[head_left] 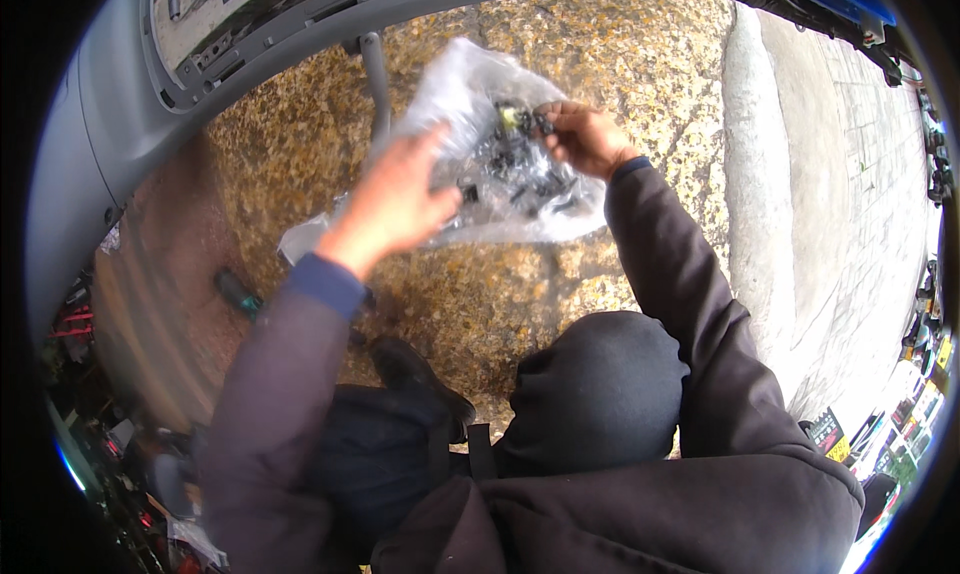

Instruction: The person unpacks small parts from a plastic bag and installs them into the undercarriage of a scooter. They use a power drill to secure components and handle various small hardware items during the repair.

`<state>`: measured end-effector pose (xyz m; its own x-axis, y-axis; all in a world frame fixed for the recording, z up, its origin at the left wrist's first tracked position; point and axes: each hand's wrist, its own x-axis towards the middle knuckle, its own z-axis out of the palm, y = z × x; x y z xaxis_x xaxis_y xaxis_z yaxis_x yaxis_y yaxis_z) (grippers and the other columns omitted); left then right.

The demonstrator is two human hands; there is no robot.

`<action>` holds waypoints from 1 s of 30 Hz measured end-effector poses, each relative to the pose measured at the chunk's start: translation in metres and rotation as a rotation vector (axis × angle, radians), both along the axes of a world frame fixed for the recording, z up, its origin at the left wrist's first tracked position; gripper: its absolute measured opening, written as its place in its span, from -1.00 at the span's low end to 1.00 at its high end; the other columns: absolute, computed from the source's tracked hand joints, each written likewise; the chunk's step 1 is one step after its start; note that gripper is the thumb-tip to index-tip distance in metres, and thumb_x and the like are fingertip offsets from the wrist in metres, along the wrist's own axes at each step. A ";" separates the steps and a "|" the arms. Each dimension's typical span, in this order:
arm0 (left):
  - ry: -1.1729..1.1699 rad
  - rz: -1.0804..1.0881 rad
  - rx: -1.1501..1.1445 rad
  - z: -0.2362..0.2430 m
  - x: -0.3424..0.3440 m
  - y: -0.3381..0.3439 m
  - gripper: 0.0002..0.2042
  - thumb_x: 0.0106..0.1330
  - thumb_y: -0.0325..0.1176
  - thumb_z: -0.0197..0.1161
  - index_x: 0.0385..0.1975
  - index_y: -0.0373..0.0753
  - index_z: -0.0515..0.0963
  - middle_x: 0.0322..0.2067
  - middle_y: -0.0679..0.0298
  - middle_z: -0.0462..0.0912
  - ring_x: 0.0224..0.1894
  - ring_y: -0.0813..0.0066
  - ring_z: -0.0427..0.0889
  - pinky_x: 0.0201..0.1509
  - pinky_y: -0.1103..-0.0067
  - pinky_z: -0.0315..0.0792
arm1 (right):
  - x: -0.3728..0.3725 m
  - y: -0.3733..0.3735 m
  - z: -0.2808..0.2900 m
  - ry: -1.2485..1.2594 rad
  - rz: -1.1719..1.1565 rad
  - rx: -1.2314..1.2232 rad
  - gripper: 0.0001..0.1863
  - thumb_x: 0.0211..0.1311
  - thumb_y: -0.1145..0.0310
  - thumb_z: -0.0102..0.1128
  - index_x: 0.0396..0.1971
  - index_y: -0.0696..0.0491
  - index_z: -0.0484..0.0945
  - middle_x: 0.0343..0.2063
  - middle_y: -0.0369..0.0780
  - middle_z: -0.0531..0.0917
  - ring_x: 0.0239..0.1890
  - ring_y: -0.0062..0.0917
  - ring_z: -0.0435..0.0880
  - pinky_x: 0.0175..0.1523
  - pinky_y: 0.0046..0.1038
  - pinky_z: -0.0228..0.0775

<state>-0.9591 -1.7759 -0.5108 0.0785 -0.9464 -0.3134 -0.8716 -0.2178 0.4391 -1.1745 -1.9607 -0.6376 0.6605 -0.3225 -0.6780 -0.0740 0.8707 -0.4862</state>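
Plastic bag [452, 82] lies clear and crumpled (dark parts [510, 158] showing), left hand [392, 196] spread, right hand [590, 139] pinching one

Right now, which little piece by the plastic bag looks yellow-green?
The piece just left of the fingertips of the right hand; the other little pieces look dark.

Dark brown sleeves [680, 244], navy cuffs [325, 282], black trousers [600, 394]
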 end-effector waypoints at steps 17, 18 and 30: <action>0.067 0.559 -0.204 -0.083 0.062 -0.029 -0.41 0.19 -0.15 0.28 0.15 -0.39 0.37 0.06 -0.19 0.50 0.17 -0.11 0.46 0.27 0.24 0.31 | -0.041 0.019 0.005 -0.102 -0.031 0.075 -0.80 0.19 0.49 -0.06 -0.20 0.17 0.46 -0.33 -0.08 0.65 -0.46 -0.51 0.65 -0.46 -0.56 0.54; 0.027 0.564 -0.215 -0.084 0.062 -0.032 -0.46 0.20 -0.16 0.27 0.10 -0.40 0.41 0.00 -0.17 0.54 0.13 -0.10 0.49 0.25 0.24 0.33 | -0.044 0.024 0.008 -0.121 -0.005 0.061 -0.80 0.19 0.48 -0.06 -0.22 0.18 0.47 -0.32 -0.08 0.66 -0.46 -0.49 0.66 -0.45 -0.55 0.56; 0.865 0.925 -0.039 -0.117 0.057 -0.057 -0.58 0.38 -0.06 0.14 0.03 -0.27 0.46 0.11 0.21 0.48 0.06 0.37 0.48 0.12 0.23 0.36 | -0.054 0.068 0.008 -0.128 0.119 0.150 -0.82 0.22 0.60 -0.04 -0.23 0.24 0.53 -0.33 -0.09 0.65 -0.44 -0.48 0.70 -0.43 -0.49 0.60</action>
<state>-0.9025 -1.8324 -0.6277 0.4977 -0.6574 -0.5658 0.1726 -0.5642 0.8074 -1.2289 -1.8925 -0.6298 0.7715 -0.1390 -0.6209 -0.1269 0.9226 -0.3642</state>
